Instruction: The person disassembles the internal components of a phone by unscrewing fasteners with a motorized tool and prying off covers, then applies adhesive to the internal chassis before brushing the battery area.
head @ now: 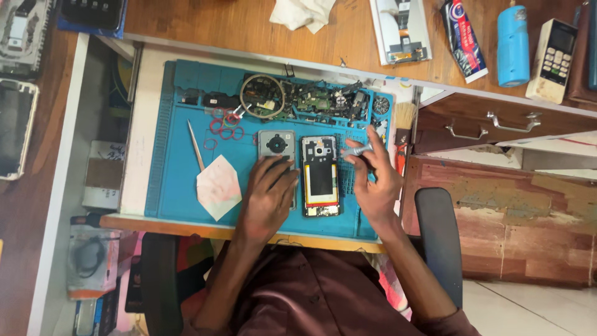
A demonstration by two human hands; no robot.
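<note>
Two thin, fragile parts: left hand (pixel 268 190) flat on the grey back cover (pixel 277 149), right hand (pixel 373 177) fingers pinching a slim screwdriver (pixel 356 150) beside the opened phone (pixel 321 176), best gripped by its edges

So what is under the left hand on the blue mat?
The left hand rests on a grey phone back cover lying on the blue mat. Only its top with the round camera ring shows; the lower part is covered.

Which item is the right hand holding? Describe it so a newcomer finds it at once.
On the blue work mat, right of the opened phone, the right hand pinches a small grey screwdriver. Unlike the thin spudger lying far left, it is stubby, metallic and lifted.
</note>
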